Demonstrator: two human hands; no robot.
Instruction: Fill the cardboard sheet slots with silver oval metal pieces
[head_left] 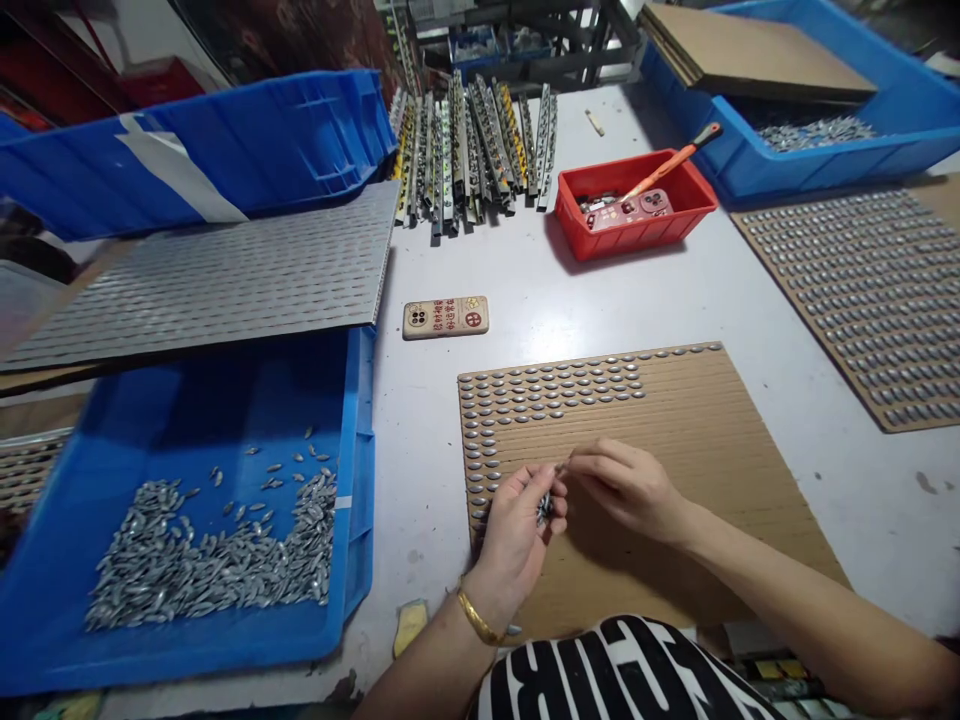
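Note:
My left hand (514,535) is curled around a small bunch of silver, seed-shaped metal pieces (544,510) above the near left part of a corrugated cardboard sheet (712,490). My right hand (622,490) reaches in from the right, its fingertips pinched close to my left hand, seemingly on one small piece. Rows of the same pieces (551,390) stand along the cardboard's ribs at its far edge and down its left side. The middle and near part of the sheet shows bare ribs.
To the left stands a blue crate (352,480) holding a heap of loose pieces (210,550). Beyond lie a phone (446,317), a studded sheet (202,285), several metal strips (472,150), a red tub (637,245) and a filled cardboard sheet (862,300).

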